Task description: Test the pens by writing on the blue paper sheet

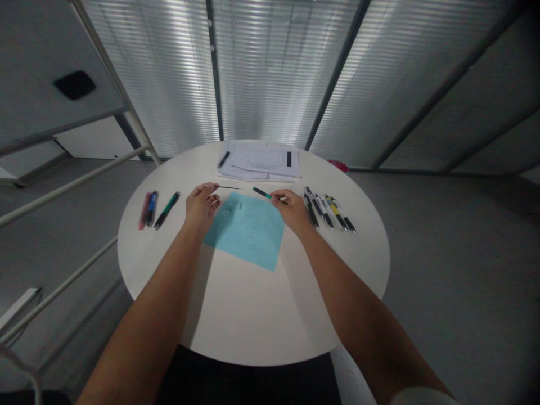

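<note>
My left hand (202,205) pinches one end of a thin dark pen refill (229,187), which points right toward the middle of the table. Between the fingers of my right hand (291,208) is a black and green pen barrel (262,192), its free end pointing left. A gap separates the refill from the barrel. Both are held over the far edge of a printed light-blue sheet (247,228) on the white table. A whole green and black pen (167,210) lies left of my left hand.
Several pens (327,209) lie right of my right hand. A blue pen (151,208) and a pinkish-red pen (144,211) are at the left. Printed white papers (261,160) with a black pen (224,159) sit at the back of the round table (253,337).
</note>
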Demonstrator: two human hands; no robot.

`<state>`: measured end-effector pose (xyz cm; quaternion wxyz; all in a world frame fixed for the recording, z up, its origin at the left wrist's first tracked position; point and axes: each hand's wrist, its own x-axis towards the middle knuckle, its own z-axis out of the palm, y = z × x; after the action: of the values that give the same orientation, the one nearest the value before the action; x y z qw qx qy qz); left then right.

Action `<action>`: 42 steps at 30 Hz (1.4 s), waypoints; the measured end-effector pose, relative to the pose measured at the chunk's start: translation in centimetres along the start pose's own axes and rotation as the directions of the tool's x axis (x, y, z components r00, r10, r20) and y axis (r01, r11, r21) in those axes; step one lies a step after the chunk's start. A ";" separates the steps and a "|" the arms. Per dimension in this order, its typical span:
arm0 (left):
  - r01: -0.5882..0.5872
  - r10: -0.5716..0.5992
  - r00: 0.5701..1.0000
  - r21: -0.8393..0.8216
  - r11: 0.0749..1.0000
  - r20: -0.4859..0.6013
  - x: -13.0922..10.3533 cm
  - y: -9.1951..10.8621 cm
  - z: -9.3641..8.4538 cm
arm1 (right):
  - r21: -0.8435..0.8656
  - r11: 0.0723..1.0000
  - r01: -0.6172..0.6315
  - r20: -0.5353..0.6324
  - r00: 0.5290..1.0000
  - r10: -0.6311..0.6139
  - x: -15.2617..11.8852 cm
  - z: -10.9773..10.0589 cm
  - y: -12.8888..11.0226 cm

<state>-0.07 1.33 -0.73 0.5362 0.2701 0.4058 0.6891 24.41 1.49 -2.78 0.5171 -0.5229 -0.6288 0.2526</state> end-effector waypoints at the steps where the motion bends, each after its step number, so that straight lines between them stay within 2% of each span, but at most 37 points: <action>1: 0.006 -0.006 1.000 0.002 1.000 -0.001 0.0 -0.1 0.0 | -0.008 1.000 -0.003 0.003 1.000 0.003 0.0 0.0 0.0; 8: 0.034 -0.034 0.999 0.005 0.999 -0.010 0.0 -0.3 0.1 | 0.090 0.995 -0.040 0.061 0.998 0.035 0.2 0.0 0.1; 19: 0.043 -0.043 0.999 0.033 0.999 0.007 0.4 -1.0 -0.3 | 0.331 0.937 -0.114 0.034 0.994 0.108 0.4 0.3 0.3; 28: 0.039 -0.039 0.999 0.041 0.998 0.011 0.3 -1.0 -0.2 | 0.259 0.964 -0.064 -0.051 0.996 0.080 0.9 0.5 1.1; 35: 0.039 -0.039 0.999 0.042 0.998 0.007 0.3 -0.9 0.0 | 0.150 0.987 0.058 -0.188 0.982 -0.030 0.9 -0.1 1.4; 42: 0.044 -0.044 0.999 0.037 0.998 0.010 0.4 -1.0 -0.2 | 0.076 0.993 0.086 -0.194 0.978 -0.070 0.5 -0.5 0.6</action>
<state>0.19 1.76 -1.73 0.5483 0.2748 0.4215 0.6680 25.12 2.06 -2.98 0.6062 -0.4974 -0.5851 0.2070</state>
